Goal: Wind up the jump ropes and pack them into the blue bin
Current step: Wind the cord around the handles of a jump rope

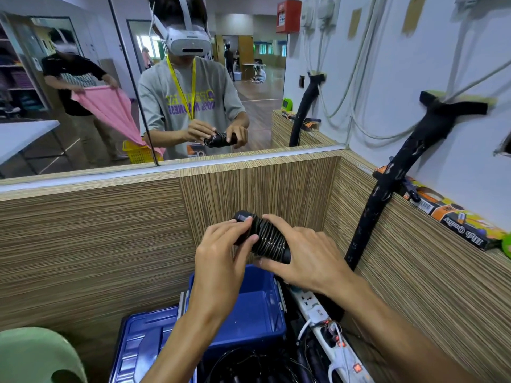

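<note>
**Wound jump rope held over the blue bin**

Item 1. Jump rope (266, 239): black, cord coiled tightly round its handles into a stubby bundle. I see it held in the air in front of the wood-grain panel (96, 230), tilted, upper end to the left, lower end to the right. It sits above the far rim of the bin, not touching it.

Item 2. Left hand (221, 250): I read it as pinching the bundle's upper left part, thumb on the near side, fingertips curled over the top by the handle's end cap.

Item 3. Right hand (307, 255): wrapped round the lower right end, fingers over the top of the coils, thumb underneath along the near side.

Item 4. Blue bin (260, 305): open, on the floor directly below the hands. From my view the part of its inside that shows holds nothing; the left forearm hides the rest.

Item 5. Blue lid (143, 344): lies flat just left of the bin.

Item 6. Loose black ropes (257, 366): a tangle at the lower edge, in front of the bin.

Item 7. White power strip (329, 330): beside the bin on the right, plugs and cables in it.

Item 8. Mirror (83, 106): above the panel, showing the person with both hands on the bundle.

Item 9. Green plastic chair (33, 357): lower left corner.
</note>
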{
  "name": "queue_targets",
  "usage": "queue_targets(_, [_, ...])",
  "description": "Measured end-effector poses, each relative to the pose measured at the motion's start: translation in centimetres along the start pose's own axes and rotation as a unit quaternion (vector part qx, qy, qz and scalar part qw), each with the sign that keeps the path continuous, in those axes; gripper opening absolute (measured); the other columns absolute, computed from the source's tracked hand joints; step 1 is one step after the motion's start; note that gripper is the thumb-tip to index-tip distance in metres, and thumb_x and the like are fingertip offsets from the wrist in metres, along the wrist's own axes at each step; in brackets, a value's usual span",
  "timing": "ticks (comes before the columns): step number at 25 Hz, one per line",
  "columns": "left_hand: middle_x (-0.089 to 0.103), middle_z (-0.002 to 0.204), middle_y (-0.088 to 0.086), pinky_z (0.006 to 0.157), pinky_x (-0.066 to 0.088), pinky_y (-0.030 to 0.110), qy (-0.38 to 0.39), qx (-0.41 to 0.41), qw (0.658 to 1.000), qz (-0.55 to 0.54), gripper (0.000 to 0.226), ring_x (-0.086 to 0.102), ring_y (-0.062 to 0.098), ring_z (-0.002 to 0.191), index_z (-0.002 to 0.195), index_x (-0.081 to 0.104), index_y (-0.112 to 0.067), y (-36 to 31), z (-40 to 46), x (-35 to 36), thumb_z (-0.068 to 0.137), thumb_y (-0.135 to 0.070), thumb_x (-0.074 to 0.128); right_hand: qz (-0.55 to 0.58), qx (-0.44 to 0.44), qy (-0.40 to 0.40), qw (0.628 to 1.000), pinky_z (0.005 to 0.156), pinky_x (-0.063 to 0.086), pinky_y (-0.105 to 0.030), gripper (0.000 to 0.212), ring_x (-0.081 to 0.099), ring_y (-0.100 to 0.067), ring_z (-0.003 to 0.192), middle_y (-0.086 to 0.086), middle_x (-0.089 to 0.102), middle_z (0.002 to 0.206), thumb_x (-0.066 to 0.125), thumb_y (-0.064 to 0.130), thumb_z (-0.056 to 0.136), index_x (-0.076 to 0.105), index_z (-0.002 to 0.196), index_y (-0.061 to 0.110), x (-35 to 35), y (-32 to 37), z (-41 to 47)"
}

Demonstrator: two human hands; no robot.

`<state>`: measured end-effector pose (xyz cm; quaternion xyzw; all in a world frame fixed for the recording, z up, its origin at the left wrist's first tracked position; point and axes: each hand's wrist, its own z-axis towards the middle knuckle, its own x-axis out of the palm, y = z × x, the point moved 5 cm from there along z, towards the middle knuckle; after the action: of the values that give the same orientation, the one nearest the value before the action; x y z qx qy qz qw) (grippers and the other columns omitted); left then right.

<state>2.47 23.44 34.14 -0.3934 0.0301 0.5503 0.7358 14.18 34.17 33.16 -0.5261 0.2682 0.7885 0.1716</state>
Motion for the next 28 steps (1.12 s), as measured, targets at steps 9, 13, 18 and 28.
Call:
queue_targets(9, [0.068, 0.102, -0.004, 0.081, 0.050, 0.013, -0.031, -0.028, 0.997, -0.068, 0.026, 0.064, 0.000, 0.093, 0.114, 0.071, -0.014, -0.1, 0.5, -1.1, 0.089, -0.007, 0.066, 0.040, -0.023, -0.012, 0.999, 0.069, 0.044, -0.026, 0.070, 0.063, -0.014, 0.091, 0.010, 0.058, 0.110, 0.067, 0.053, 0.081, 0.033, 0.138, 0.031, -0.3, 1.1, -0.3])
queue_targets(13, [0.063, 0.095, -0.004, 0.073, 0.056, 0.031, -0.024, -0.022, 0.999, -0.029, 0.027, 0.062, 0.011, 0.089, 0.114, 0.071, -0.015, 0.7, 0.6, -1.0, 0.088, -0.009, 0.067, 0.047, -0.011, -0.014, 0.999, 0.069, 0.043, -0.024, 0.071, 0.062, -0.012, 0.093, 0.012, 0.060, 0.112, 0.067, 0.054, 0.079, 0.034, 0.138, 0.031, 0.0, 0.8, -0.3])
queue_targets(18, [0.060, 0.080, -0.012, 0.062, 0.051, 0.032, -0.015, 0.009, 0.995, 0.096, 0.021, 0.052, 0.010, 0.079, 0.109, 0.072, -0.018, -0.1, 1.7, -1.0, 0.089, -0.018, 0.067, 0.023, -0.028, -0.007, 0.999, 0.065, 0.043, -0.026, 0.070, 0.063, -0.012, 0.090, 0.013, 0.059, 0.110, 0.066, 0.055, 0.079, 0.033, 0.136, 0.031, 0.1, 1.7, 0.0])
queue_targets(28, [0.072, 0.082, -0.001, 0.068, 0.051, 0.032, -0.051, 0.040, 0.991, 0.115, 0.013, 0.058, 0.018, 0.080, 0.099, 0.074, -0.009, -0.8, 3.2, -0.4, 0.087, -0.010, 0.069, -0.002, -0.010, -0.072, 0.997, 0.069, 0.046, -0.032, 0.076, 0.065, -0.019, 0.098, 0.007, 0.059, 0.116, 0.066, 0.052, 0.081, 0.033, 0.144, 0.027, -0.9, 2.4, 0.2])
